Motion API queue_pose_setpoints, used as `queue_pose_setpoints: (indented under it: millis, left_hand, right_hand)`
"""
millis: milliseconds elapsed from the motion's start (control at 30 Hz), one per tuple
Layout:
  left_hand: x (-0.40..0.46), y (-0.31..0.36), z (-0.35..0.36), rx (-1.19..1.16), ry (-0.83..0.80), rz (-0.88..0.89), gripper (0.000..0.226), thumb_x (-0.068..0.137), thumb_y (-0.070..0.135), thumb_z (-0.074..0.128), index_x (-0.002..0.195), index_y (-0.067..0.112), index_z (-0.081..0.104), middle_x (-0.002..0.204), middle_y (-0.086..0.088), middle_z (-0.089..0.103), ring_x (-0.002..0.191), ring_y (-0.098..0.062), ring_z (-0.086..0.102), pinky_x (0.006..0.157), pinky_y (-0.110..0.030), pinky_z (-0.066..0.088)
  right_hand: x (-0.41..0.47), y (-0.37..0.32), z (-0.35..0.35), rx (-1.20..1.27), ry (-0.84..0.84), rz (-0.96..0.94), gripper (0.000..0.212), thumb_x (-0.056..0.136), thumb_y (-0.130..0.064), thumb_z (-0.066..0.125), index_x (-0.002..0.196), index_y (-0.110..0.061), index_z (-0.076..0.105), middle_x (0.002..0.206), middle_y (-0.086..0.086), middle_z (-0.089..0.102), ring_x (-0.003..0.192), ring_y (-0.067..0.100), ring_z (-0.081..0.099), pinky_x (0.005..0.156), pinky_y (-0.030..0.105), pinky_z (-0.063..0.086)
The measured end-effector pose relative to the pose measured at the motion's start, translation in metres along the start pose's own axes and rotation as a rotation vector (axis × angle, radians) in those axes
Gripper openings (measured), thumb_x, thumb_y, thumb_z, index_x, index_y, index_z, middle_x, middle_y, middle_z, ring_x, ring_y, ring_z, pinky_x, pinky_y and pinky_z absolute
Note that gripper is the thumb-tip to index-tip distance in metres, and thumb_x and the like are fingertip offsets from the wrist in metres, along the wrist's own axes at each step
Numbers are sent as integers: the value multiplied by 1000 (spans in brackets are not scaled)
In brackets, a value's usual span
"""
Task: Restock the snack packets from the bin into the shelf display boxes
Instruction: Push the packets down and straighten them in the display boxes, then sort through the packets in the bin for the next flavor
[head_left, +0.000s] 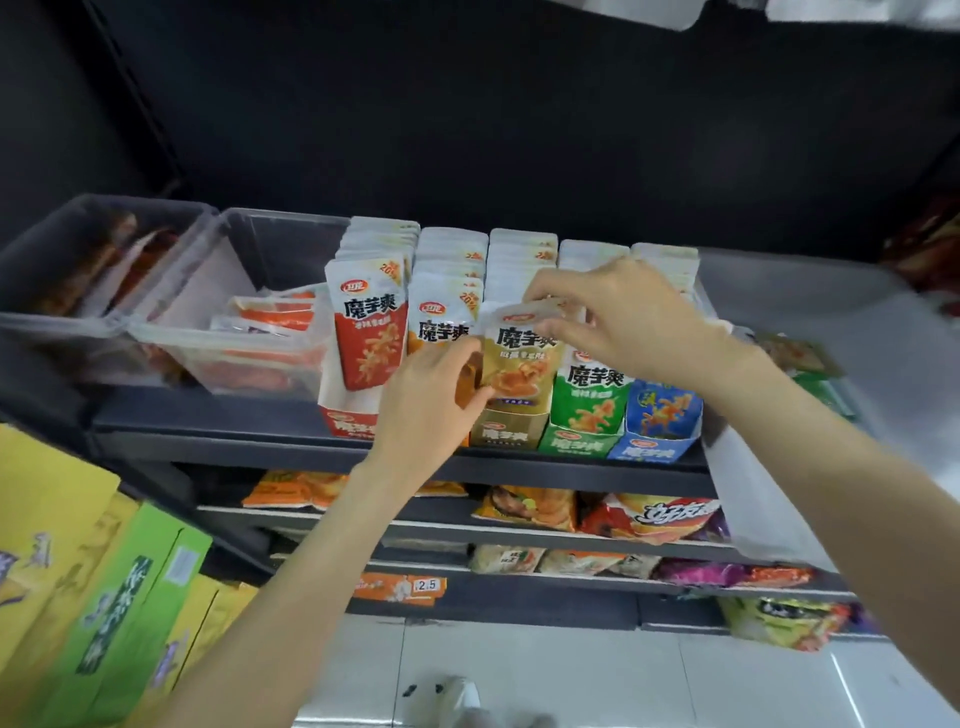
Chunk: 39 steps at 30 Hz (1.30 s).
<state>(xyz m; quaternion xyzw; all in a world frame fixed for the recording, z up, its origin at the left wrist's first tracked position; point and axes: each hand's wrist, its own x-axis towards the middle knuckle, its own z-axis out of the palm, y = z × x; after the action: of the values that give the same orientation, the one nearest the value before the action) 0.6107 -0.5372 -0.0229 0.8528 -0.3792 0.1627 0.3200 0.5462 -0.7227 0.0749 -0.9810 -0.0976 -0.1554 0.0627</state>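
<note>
A gold snack packet (519, 364) stands upright at the front of the gold display box (506, 428), caught between both hands. The left hand (431, 400) pinches its lower left edge, thumb and fingers curled onto the wrapper just above the box's front lip. The right hand (613, 317) comes in from above and grips the packet's top edge, which is bent forward under the fingertips. The two hands sit close together, one low and one high on the same packet.

Nearer the camera, yellow and green cartons (104, 587) lean at the lower left, and lower shelves (519, 530) hold mixed snack bags.

On the same top shelf, a red display box (348, 421) stands to the left, while a green box (576, 441) and a blue box (654, 449) stand to the right, all filled with upright packets. Farther left, a clear plastic bin (228, 338) holds red-orange packets, with a second bin (67, 291) beside it.
</note>
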Motion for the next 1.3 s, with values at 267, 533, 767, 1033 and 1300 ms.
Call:
queue_pose_setpoints:
  millis: [267, 533, 767, 1033, 1300]
  left_hand:
    - [8, 2, -10, -98, 69, -63, 34, 82, 27, 72, 114, 21, 63, 90, 9, 68, 78, -5, 59, 63, -24, 52]
    - [30, 77, -22, -394, 237, 341, 20, 90, 17, 57, 106, 10, 65, 91, 10, 63, 88, -8, 59, 79, -31, 49]
    - [43, 174, 37, -470, -99, 654, 18, 88, 18, 58, 102, 13, 68, 86, 5, 67, 84, -16, 60, 77, -32, 46]
    - [114, 244, 148, 261, -508, 809, 58, 81, 52, 61, 130, 22, 51, 126, -2, 58, 116, -24, 52, 97, -36, 34]
    - [115, 243, 181, 755, -730, 917, 91, 66, 76, 60, 135, 20, 41, 138, -1, 47, 127, -24, 41, 106, -41, 27]
  right_hand:
    - [2, -9, 36, -305, 110, -64, 13, 76, -25, 73, 73, -13, 72, 97, 8, 56, 95, 24, 36, 73, 34, 31]
    - [-69, 17, -13, 49, 403, 181, 17, 88, -20, 63, 102, -10, 66, 124, 9, 54, 114, 20, 47, 92, 24, 36]
    - [-210, 114, -49, 17, 85, 617, 18, 90, -30, 62, 104, -19, 67, 95, -2, 71, 81, 15, 65, 73, 26, 44]
    - [-250, 204, -21, -226, -505, 291, 50, 91, -43, 53, 137, -24, 46, 137, 1, 51, 123, 24, 50, 98, 38, 43]
    - [-258, 222, -13, -220, -647, 85, 64, 96, -48, 42, 150, -18, 22, 156, 4, 23, 141, 22, 29, 111, 39, 30]
